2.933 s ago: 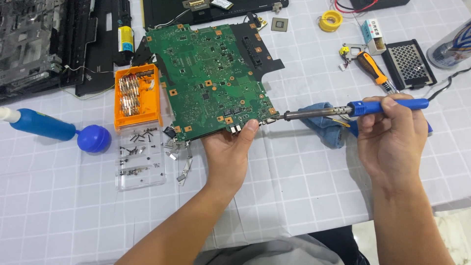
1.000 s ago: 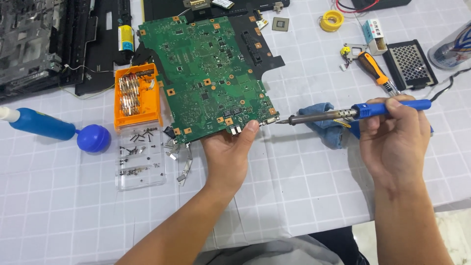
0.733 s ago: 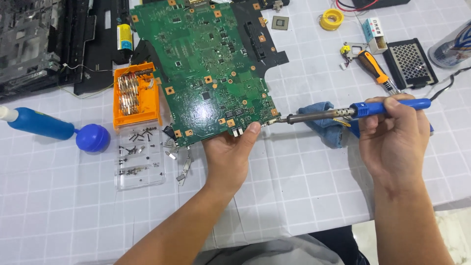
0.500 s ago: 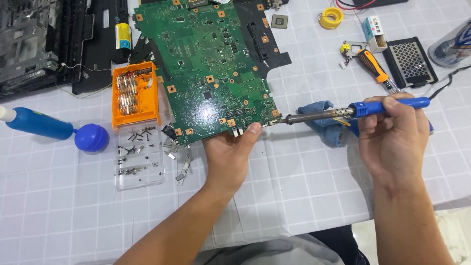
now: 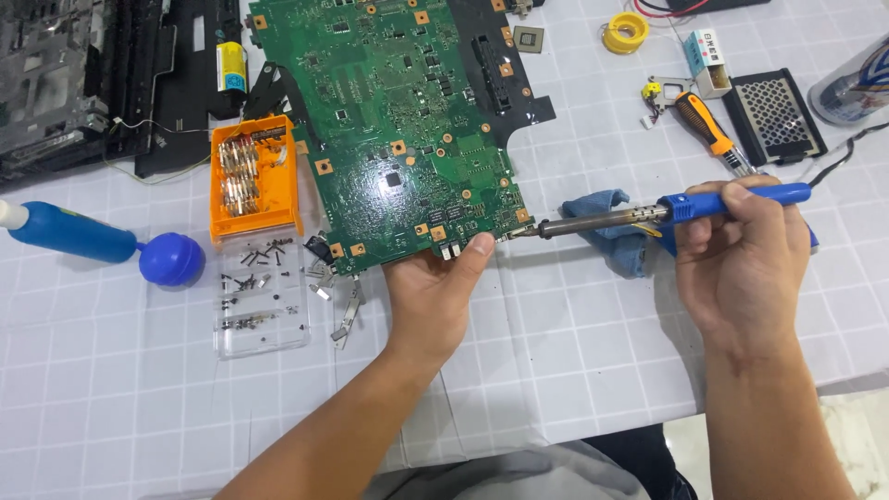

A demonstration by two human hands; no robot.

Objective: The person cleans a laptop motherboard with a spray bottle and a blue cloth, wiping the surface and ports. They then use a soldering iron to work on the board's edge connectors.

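A large green circuit board (image 5: 398, 130) lies tilted on the white gridded table (image 5: 574, 352). My left hand (image 5: 435, 292) grips its near edge, thumb on top by the corner. My right hand (image 5: 745, 255) holds a blue-handled soldering iron (image 5: 667, 211) level, its metal tip touching the board's near right corner. A blue cloth (image 5: 616, 227) lies under the iron's shaft.
An orange bit case (image 5: 255, 176), a clear lid with several loose screws (image 5: 259, 296) and a blue blower (image 5: 102, 245) lie left. A black laptop chassis (image 5: 83, 83) is at far left. An orange screwdriver (image 5: 708, 130), black grille (image 5: 773, 116) and yellow solder reel (image 5: 622, 32) sit far right.
The board has shifted up and to the left in view, turning a little under my left hand. The iron's tip stays at the board's near right corner.
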